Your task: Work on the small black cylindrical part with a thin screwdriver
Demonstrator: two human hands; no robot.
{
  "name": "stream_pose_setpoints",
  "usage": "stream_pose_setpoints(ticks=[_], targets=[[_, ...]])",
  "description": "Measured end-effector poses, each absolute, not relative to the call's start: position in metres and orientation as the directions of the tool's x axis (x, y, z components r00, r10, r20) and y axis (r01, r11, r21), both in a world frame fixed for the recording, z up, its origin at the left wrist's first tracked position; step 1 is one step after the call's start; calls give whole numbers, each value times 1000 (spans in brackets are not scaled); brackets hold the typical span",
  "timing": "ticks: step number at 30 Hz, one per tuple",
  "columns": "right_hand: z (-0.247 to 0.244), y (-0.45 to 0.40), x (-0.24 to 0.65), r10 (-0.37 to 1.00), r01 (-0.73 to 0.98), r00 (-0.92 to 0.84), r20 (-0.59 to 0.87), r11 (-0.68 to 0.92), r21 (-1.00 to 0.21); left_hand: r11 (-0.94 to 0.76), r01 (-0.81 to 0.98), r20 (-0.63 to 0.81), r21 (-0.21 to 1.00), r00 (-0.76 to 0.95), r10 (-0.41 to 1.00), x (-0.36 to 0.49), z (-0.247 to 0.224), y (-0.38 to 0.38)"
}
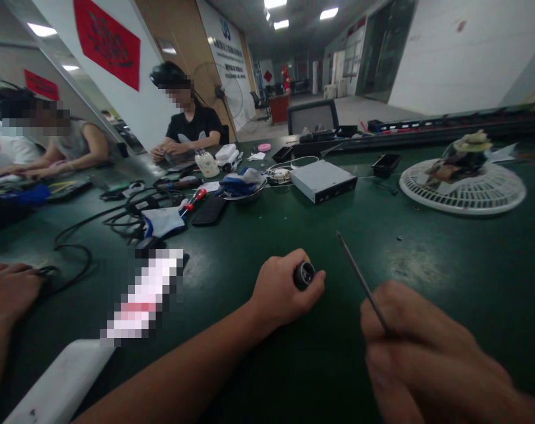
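My left hand point(280, 288) is closed around a small black cylindrical part point(304, 274). Its round end, with a metal-looking rim and a dark recess, points up and toward the right. In my right hand point(413, 347) is a screwdriver point(360, 277), gripped in closed fingers with the handle hidden inside. The slim metal shaft slants up and left, and its tip stays apart from the black part. Both hands are over the dark green table point(320, 365).
Another person's hand point(11, 288) rests at left, near black cables point(79, 259) and a white device with a blurred screen point(55, 383). Further back are a red-handled screwdriver point(194, 200), a disc drive point(324, 180) and a white fan grille point(464, 197). Several co-workers sit behind.
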State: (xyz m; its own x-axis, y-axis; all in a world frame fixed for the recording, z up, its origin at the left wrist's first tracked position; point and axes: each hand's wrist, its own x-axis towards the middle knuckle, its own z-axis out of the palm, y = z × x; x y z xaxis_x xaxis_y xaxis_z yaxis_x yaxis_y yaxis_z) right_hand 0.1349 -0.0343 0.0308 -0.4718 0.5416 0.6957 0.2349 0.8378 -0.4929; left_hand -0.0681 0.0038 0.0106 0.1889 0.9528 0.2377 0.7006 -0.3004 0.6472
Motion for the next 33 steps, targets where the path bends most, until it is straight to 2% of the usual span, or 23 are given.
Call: stream_pose_setpoints(ticks=[2, 3, 4, 6, 9, 13, 18, 21, 33], targets=[[20, -9, 137, 580, 172, -384, 718, 809, -562, -258, 706, 262, 660, 105, 959, -70, 9, 6], [15, 3, 138, 665, 178, -353, 658, 738, -651, -236, 719, 270, 654, 71, 960, -72, 8, 8], [11, 13, 138, 788, 198, -311, 531, 601, -775, -216, 742, 274, 635, 46, 961, -74, 7, 10], [4, 27, 138, 909, 126, -252, 331, 370, -920, -181, 796, 267, 578, 25, 963, -78, 6, 14], [-1, 31, 137, 952, 41, -262, 157, 173, -984, -128, 837, 204, 532, 20, 979, -83, 3, 18], [-2, 24, 139, 940, -22, -337, 51, 46, -999, -103, 859, 149, 501, 31, 988, -85, 0, 17], [-5, 26, 145, 935, -17, -352, 47, 44, -999, -57, 806, 126, 590, -22, 992, -86, 1, 15], [-8, 28, 147, 945, -28, -323, 48, 41, -999, -55, 797, 104, 602, -10, 994, -87, 2, 16], [-9, 24, 149, 891, 76, -444, 91, 138, -987, -124, 881, 45, 456, 117, 992, -83, 8, 11]])
